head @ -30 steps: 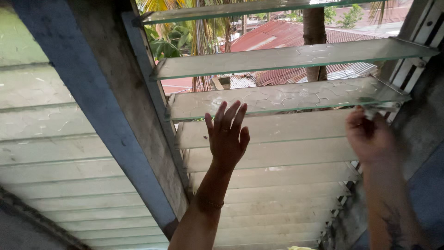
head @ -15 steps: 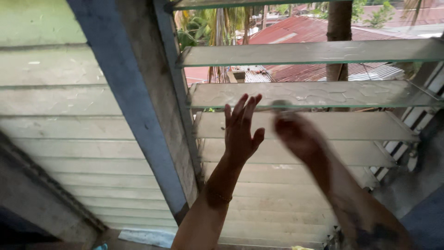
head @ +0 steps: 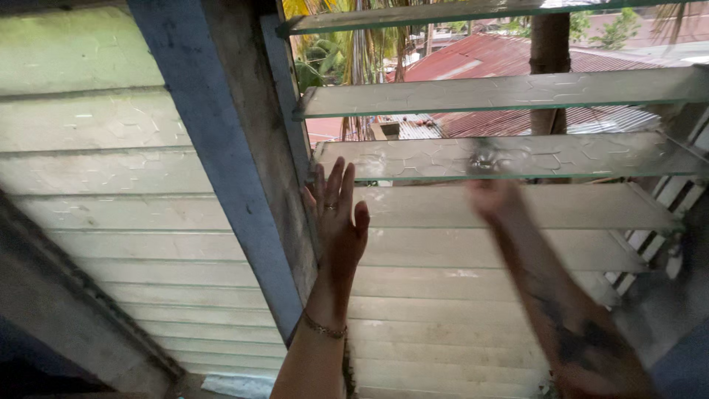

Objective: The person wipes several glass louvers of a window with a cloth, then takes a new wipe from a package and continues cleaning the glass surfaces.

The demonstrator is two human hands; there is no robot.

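Note:
I face a louvre window of patterned glass slats. My left hand is held up flat with its fingers apart, against the left end of a glass slat, close to the window frame; it wears a ring and a thin bracelet. My right hand is blurred by motion and reaches up to the front edge of the slat above. A dark smudge shows through that glass just above the hand. Whether the right hand holds anything is not clear.
A blue and grey post splits this window from a second bank of shut slats at the left. Higher slats are tilted open, with a tree trunk, palms and rusty metal roofs outside.
My left hand has slid left and down toward the window frame. My right hand swept from the slat's right end toward the middle. The view has shifted with my head.

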